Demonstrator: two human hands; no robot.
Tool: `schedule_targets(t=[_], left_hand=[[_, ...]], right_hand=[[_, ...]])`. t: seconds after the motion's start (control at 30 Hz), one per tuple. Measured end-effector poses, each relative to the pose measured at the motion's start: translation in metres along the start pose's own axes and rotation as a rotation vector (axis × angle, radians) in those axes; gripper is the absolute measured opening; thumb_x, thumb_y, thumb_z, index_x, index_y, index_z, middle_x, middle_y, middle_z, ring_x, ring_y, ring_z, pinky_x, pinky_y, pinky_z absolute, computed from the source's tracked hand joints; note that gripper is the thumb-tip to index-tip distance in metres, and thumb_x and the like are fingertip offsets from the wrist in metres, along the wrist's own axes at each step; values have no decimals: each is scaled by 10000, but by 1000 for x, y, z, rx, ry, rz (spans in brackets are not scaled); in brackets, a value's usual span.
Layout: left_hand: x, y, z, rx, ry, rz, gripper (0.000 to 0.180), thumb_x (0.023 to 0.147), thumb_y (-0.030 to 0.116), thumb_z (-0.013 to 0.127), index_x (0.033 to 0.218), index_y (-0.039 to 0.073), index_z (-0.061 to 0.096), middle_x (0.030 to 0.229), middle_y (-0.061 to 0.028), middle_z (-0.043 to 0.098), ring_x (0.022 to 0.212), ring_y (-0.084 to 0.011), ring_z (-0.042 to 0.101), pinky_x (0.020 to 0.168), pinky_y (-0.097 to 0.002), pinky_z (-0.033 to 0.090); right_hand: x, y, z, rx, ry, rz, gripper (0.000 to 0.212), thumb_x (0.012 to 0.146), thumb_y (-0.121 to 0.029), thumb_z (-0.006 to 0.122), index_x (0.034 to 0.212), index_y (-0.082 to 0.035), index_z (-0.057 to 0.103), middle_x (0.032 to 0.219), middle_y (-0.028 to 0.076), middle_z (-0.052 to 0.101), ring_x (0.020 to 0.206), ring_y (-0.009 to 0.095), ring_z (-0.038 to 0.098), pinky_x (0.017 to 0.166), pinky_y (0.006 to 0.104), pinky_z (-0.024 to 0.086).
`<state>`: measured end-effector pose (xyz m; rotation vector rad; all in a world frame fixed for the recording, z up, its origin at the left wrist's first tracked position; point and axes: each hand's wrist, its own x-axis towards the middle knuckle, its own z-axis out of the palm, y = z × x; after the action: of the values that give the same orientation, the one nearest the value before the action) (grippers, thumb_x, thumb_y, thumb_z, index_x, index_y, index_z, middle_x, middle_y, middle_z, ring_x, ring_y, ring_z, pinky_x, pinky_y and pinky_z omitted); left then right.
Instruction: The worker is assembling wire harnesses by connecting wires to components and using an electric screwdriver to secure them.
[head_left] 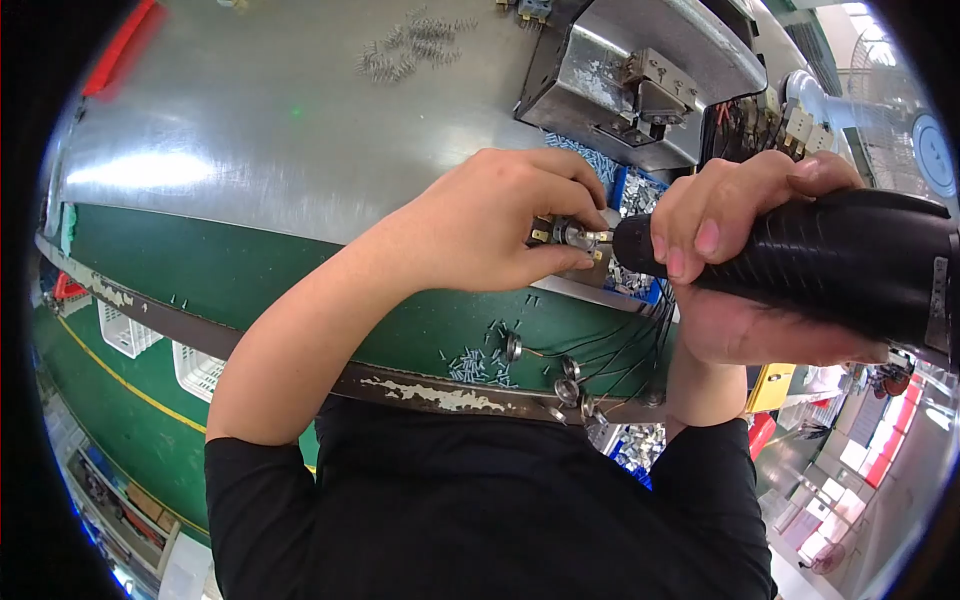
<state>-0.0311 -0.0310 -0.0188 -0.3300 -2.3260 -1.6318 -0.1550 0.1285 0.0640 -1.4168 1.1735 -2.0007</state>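
Observation:
My left hand pinches a small switch-like part with dark and brass-coloured pieces between thumb and fingers. A black power screwdriver lies sideways in my right hand, its fingers wrapped round the front of the body. The tool's nose points left and its bit meets or nearly meets the small part; contact is hard to make out. Just beyond both hands sits a blue tray of small metal pieces. Loose screws lie on the green mat nearer to me.
Round metal parts on dark wires lie at the table's front edge. A metal fixture stands at the back, left of wired switches. A heap of springs rests on the steel tabletop. White crates stand on the floor at left.

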Motion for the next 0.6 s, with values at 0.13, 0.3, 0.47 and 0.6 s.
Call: schedule_targets(t=[0.13, 0.3, 0.47, 0.6], left_hand=[[1, -2, 2, 18, 8, 19, 266, 810, 175, 841, 1037, 46, 787, 1152, -82, 741, 1003, -289, 735, 819, -377, 604], [-1, 0, 0, 45, 8, 20, 266, 814, 179, 836, 1045, 54, 789, 1153, -76, 739, 1000, -283, 736, 820, -379, 603], [-3, 5, -3, 41, -17, -30, 319, 777, 75, 849, 1086, 34, 781, 1183, -135, 732, 1053, -332, 719, 913, -408, 581], [4, 9, -5, 63, -42, -11, 311, 794, 110, 860, 1086, 32, 783, 1194, -143, 731, 1056, -338, 722, 926, -408, 578]], right_hand=[[-2, 5, -2, 34, -60, -31, 1070, 804, -968, 484, 1387, -73, 415, 810, 51, 571, 559, 155, 560, 513, 316, 491], [-5, 2, 2, 69, -71, -11, 1080, 822, -943, 517, 1433, -60, 400, 809, 59, 575, 569, 172, 570, 535, 336, 496], [9, -10, 0, 149, -25, 50, 1148, 853, -902, 560, 1559, -23, 337, 814, 76, 577, 596, 198, 586, 572, 368, 500], [42, -19, -22, 98, 43, -68, 1177, 862, -922, 509, 1590, -18, 313, 862, 78, 584, 647, 198, 587, 616, 382, 475]])
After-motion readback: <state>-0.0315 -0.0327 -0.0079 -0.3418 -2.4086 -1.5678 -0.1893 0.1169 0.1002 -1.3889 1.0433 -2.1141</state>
